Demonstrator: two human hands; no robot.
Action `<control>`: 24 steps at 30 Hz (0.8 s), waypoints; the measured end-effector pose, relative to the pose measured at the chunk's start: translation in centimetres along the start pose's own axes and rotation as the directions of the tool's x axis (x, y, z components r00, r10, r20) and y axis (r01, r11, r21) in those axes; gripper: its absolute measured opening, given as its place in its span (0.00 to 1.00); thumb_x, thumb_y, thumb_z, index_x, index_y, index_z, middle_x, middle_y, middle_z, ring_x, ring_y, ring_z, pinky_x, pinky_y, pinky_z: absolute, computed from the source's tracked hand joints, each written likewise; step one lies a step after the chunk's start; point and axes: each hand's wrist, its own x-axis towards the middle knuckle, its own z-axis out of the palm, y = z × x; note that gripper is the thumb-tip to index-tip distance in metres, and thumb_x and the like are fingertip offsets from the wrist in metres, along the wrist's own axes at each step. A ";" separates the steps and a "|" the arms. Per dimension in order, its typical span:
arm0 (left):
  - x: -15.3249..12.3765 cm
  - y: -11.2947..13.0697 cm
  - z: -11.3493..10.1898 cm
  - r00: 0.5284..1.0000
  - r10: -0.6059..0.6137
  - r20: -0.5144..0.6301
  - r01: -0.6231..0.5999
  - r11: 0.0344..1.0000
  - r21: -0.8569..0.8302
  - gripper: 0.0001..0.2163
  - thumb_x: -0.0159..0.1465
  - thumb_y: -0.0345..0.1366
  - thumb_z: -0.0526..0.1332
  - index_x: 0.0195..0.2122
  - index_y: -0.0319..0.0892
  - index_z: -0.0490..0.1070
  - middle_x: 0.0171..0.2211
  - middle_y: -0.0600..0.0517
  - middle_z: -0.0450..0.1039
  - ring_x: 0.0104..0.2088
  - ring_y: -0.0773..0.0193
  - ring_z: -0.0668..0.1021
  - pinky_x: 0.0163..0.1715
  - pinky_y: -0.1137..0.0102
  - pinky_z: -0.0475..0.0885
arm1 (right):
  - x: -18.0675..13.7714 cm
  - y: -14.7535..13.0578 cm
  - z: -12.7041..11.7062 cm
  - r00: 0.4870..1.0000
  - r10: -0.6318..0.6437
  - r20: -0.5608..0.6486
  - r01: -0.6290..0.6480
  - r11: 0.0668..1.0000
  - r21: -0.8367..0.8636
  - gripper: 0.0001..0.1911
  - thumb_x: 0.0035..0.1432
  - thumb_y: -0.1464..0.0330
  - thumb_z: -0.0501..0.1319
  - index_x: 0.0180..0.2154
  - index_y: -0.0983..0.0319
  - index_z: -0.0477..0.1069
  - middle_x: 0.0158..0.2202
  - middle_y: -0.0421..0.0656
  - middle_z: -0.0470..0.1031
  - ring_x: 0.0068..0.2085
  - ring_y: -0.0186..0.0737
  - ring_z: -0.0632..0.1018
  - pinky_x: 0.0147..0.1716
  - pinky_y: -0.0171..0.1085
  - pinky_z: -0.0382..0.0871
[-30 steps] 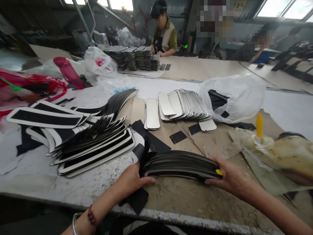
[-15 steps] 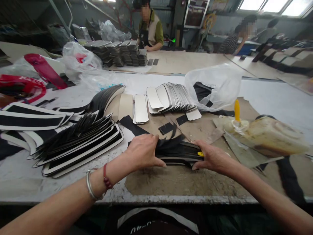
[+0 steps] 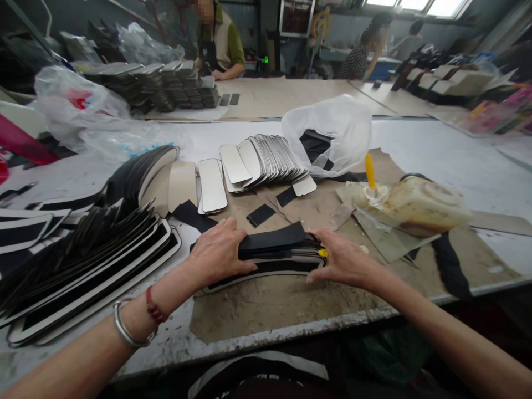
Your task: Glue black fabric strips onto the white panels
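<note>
A stack of curved black pieces with pale edging (image 3: 266,267) lies on the brown sheet in front of me, with loose flat black strips (image 3: 274,237) on top. My left hand (image 3: 220,249) grips the stack's left end, thumb along the near side and fingers over the top. Around the right end my right hand (image 3: 341,257) is closed, its thumb low at the near corner. A small yellow object (image 3: 323,252) shows by the right fingers; its kind I cannot make out. To the left of the hands spreads a large pile of similar black-and-white pieces (image 3: 124,277).
Behind the hands stand a fanned row of pale rounded panels (image 3: 274,160) and an open plastic bag (image 3: 353,130) with black pieces. On the right are a glue-stained plastic container (image 3: 436,205) and a yellow handle (image 3: 369,170). A co-worker (image 3: 220,44) works across the table.
The view has swung right, so things sit further left. The top black strip now lies flatter and straighter over the stack, and more of its pale-edged near side shows. Both hands still hold it.
</note>
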 end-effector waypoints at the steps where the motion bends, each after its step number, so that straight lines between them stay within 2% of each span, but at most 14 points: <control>1: 0.1 0.0 0.0 1.000 0.003 0.002 -0.003 1.000 -0.004 0.23 0.50 0.57 0.60 0.36 0.41 0.70 0.37 0.45 0.65 0.39 0.53 0.71 0.38 0.63 0.67 | 0.2 -0.3 0.3 0.999 0.025 -0.028 -0.025 1.000 0.003 0.40 0.41 0.55 0.68 0.54 0.61 0.59 0.51 0.49 0.68 0.51 0.51 0.71 0.48 0.45 0.65; 5: 0.3 0.0 0.3 0.999 0.041 0.012 -0.041 0.999 -0.018 0.25 0.48 0.57 0.61 0.37 0.41 0.68 0.37 0.45 0.67 0.41 0.52 0.70 0.40 0.62 0.66 | 1.0 -0.7 0.8 0.994 0.102 -0.041 -0.102 0.995 0.004 0.27 0.46 0.57 0.66 0.47 0.61 0.66 0.43 0.47 0.73 0.43 0.48 0.75 0.40 0.42 0.68; 8: 0.5 0.0 0.5 0.996 0.037 0.078 -0.033 0.998 -0.049 0.28 0.45 0.58 0.62 0.38 0.41 0.67 0.33 0.45 0.69 0.39 0.49 0.71 0.38 0.60 0.66 | 1.3 -0.6 0.6 0.993 0.116 -0.010 -0.116 0.993 -0.022 0.27 0.43 0.56 0.67 0.44 0.60 0.67 0.42 0.46 0.73 0.41 0.48 0.75 0.38 0.41 0.67; 11: 1.2 -0.3 0.6 0.983 -0.026 0.184 0.060 0.982 -0.180 0.24 0.46 0.54 0.64 0.37 0.41 0.69 0.32 0.44 0.69 0.37 0.47 0.72 0.36 0.59 0.65 | 1.6 -0.4 0.2 0.993 0.117 0.013 -0.117 0.993 -0.006 0.28 0.42 0.55 0.68 0.45 0.59 0.68 0.42 0.45 0.74 0.41 0.48 0.75 0.38 0.40 0.67; 16: 2.7 -1.5 0.6 0.955 -0.024 0.295 0.141 0.914 -0.382 0.20 0.46 0.50 0.65 0.35 0.42 0.70 0.32 0.47 0.73 0.34 0.49 0.75 0.33 0.62 0.66 | 2.6 0.4 -1.2 1.000 0.030 0.005 -0.030 0.994 0.104 0.29 0.42 0.58 0.68 0.47 0.60 0.68 0.45 0.46 0.74 0.45 0.47 0.74 0.43 0.39 0.66; 18: 2.8 -2.2 0.5 0.941 0.015 0.339 0.159 0.864 -0.477 0.20 0.47 0.49 0.65 0.37 0.43 0.71 0.33 0.51 0.75 0.34 0.53 0.76 0.33 0.65 0.68 | 2.8 1.0 -2.3 0.999 0.045 -0.022 -0.040 0.985 0.168 0.27 0.46 0.59 0.66 0.48 0.61 0.68 0.42 0.45 0.75 0.42 0.44 0.75 0.42 0.38 0.66; 21: 2.1 -2.9 0.4 0.922 0.075 0.380 0.186 0.775 -0.604 0.18 0.49 0.45 0.65 0.39 0.43 0.72 0.36 0.55 0.77 0.38 0.58 0.78 0.37 0.70 0.70 | 2.4 1.9 -3.9 0.988 0.120 -0.094 -0.097 0.972 0.214 0.21 0.53 0.58 0.61 0.46 0.63 0.69 0.32 0.42 0.75 0.33 0.39 0.75 0.35 0.36 0.66; 24: 0.6 -2.9 0.5 0.918 0.079 0.389 0.266 0.606 -0.749 0.18 0.48 0.40 0.67 0.41 0.42 0.73 0.38 0.55 0.78 0.41 0.56 0.77 0.42 0.69 0.70 | 1.5 1.9 -4.8 0.974 0.152 -0.171 -0.115 0.972 0.207 0.18 0.56 0.56 0.57 0.42 0.62 0.70 0.29 0.41 0.73 0.31 0.37 0.74 0.33 0.35 0.65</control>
